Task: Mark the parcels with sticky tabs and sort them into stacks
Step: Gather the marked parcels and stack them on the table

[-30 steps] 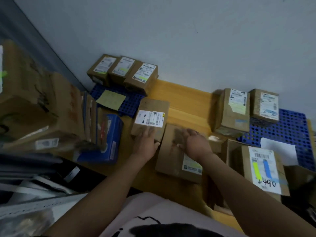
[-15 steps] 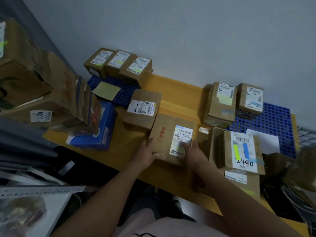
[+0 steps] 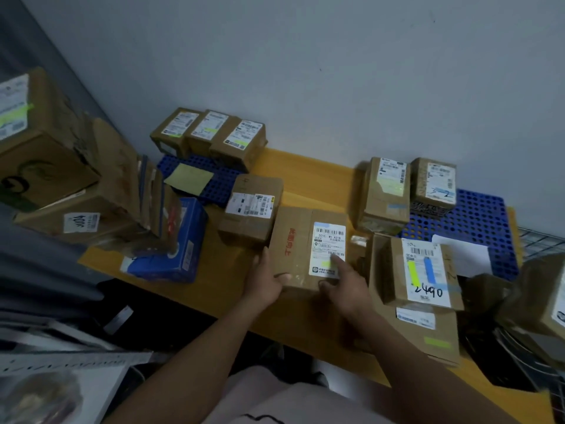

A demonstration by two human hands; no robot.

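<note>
A brown parcel point(image 3: 293, 246) with red characters and a white label point(image 3: 328, 240) lies at the middle of the wooden table point(image 3: 308, 175). My left hand point(image 3: 266, 283) grips its front left corner. My right hand point(image 3: 345, 286) holds its front edge, index finger stretched onto the label beside a small yellow-green tab point(image 3: 326, 264). Right of it a parcel marked 2490 point(image 3: 425, 270) carries a yellow and a blue tab and rests on a flatter parcel point(image 3: 428, 335). Another labelled parcel point(image 3: 250, 215) touches the held one at the back left.
Three small parcels point(image 3: 211, 133) stand in a row on a blue perforated mat point(image 3: 220, 188) with a yellow-green note point(image 3: 189, 178). Two upright parcels point(image 3: 385, 194) sit by a second blue mat point(image 3: 477, 215) with white paper point(image 3: 464, 255). Large cartons point(image 3: 46, 154) and a blue box point(image 3: 177, 246) crowd the left.
The central parcel was turned over so its label faces up. My right index finger has moved onto the label; my left hand stays at the front left corner.
</note>
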